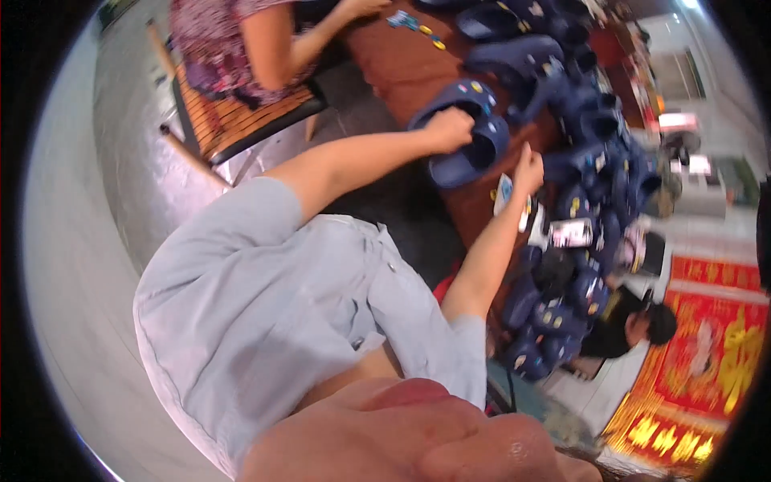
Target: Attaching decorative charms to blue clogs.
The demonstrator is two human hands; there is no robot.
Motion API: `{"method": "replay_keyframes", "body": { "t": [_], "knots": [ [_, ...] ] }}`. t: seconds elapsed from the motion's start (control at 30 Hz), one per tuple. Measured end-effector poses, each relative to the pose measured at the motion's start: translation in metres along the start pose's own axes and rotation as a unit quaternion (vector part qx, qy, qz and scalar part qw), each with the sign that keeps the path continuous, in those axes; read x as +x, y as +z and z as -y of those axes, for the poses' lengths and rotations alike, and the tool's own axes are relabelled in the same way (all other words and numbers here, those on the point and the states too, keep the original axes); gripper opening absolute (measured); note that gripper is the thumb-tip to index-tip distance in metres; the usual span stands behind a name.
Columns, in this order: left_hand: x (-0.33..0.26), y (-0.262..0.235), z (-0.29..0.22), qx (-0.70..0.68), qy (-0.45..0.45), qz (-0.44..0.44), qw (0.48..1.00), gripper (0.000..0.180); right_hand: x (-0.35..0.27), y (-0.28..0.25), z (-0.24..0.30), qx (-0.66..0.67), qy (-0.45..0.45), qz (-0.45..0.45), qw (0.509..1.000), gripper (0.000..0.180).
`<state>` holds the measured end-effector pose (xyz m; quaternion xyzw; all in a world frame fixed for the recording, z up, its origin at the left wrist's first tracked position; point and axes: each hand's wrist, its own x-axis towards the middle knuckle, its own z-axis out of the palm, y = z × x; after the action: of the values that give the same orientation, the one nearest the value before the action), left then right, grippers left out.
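My left hand (450, 130) is closed on a navy blue clog (456, 98) with small coloured charms on its upper, at the near edge of the brown table. Right beside it a second navy clog (470, 157) shows its opening and sole. My right hand (528, 170) is over the table, to the right of this pair, with its fingers curled together. What it pinches, if anything, is too small and blurred to make out. Just by it lies a white card or packet (503, 193) with small coloured pieces.
Many navy clogs (594, 120) are heaped along the table's far side. A lit phone (570, 234) lies among them. Small coloured charms (418, 28) lie on the brown tabletop (393, 68). Another person (269, 48) sits on a slatted chair (241, 128) at the left; a person in a dark cap (642, 325) is beyond.
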<state>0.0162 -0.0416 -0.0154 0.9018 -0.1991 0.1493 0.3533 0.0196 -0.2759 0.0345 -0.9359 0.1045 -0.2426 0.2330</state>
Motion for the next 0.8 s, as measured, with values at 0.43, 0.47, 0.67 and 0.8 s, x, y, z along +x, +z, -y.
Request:
{"method": "replay_keyframes", "body": {
  "t": [0.43,0.47,0.67,0.8],
  "knots": [
    [-0.004,0.004,0.006,0.015,0.017,0.005,1.0,0.037,0.033,0.054,0.055,-0.124,-0.027,0.288,0.949,0.089],
    [0.006,0.001,-0.016,0.006,0.022,0.041,0.999,0.038,0.048,0.049,0.031,-0.138,-0.02,0.291,0.947,0.086],
    [-0.001,0.003,0.003,0.039,0.005,0.031,0.999,0.039,0.026,0.052,0.065,-0.14,-0.013,0.301,0.943,0.055],
    [0.002,0.006,-0.001,0.036,0.03,-0.005,0.999,0.032,0.016,0.045,0.071,-0.143,-0.012,0.251,0.957,0.043]
  ]
}}
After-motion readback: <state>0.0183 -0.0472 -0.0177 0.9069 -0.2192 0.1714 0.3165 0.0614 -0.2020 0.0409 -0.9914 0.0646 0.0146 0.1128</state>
